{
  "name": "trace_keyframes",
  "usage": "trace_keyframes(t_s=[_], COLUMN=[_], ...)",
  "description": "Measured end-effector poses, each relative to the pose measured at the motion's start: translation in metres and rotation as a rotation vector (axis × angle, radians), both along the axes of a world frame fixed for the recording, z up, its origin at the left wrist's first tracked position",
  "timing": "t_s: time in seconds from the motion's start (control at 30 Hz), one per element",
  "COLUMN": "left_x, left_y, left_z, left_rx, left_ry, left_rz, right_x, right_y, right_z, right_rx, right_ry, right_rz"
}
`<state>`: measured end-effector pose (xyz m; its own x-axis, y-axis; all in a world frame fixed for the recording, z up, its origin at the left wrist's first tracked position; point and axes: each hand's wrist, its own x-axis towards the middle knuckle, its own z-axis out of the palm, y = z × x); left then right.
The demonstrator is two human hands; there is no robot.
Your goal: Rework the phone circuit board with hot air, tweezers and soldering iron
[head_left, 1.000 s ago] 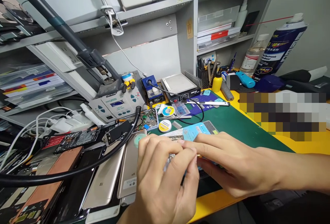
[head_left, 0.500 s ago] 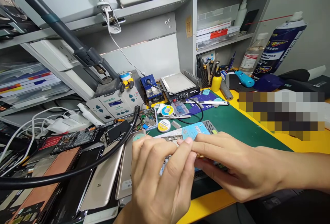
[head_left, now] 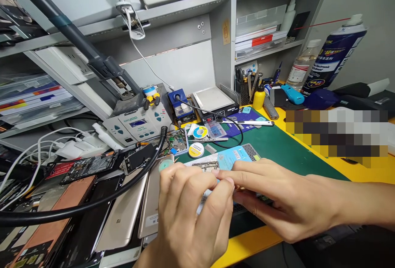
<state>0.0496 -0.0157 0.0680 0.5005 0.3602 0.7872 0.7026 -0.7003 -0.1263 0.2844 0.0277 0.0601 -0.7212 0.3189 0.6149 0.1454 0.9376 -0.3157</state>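
My left hand (head_left: pixel 191 214) and my right hand (head_left: pixel 277 196) meet fingertip to fingertip low in the middle of the view, over a light blue card (head_left: pixel 230 159) and a small circuit board (head_left: pixel 207 165) lying on the green mat (head_left: pixel 277 148). Both hands are closed in a pinch on a tiny, partly brownish thing between the fingertips; I cannot make out what it is. A black grille-like plate (head_left: pixel 251 151) pokes out from under the card.
Several phones and phone backs (head_left: pixel 123 214) are stacked at the left under a black hose (head_left: pixel 92 206). A rework station (head_left: pixel 138 124), solder wick reels (head_left: pixel 196 150), tweezers, a tool cup, a spray can (head_left: pixel 335 56) and bottles stand behind. The yellow table edge (head_left: pixel 249 245) runs beneath my hands.
The hands stay pinched together at the same spot; my left fingers have curled a little lower and more of the circuit board and blue card shows above them.
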Motion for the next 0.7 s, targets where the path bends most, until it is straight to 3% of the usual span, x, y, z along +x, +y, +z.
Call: trace_keyframes(t_s=[0.3, 0.7], left_x=[0.0099, 0.0014], left_y=[0.0062, 0.0046], left_z=[-0.0010, -0.0025], left_rx=[-0.043, -0.013], left_ry=[-0.094, -0.005], left_rz=[-0.022, -0.040], right_x=[-0.0005, -0.0007], right_y=[0.0023, -0.0008], right_z=[-0.0017, -0.0010], right_rx=[0.079, 0.132], right_ry=[-0.074, -0.056], right_rz=[-0.069, -0.057])
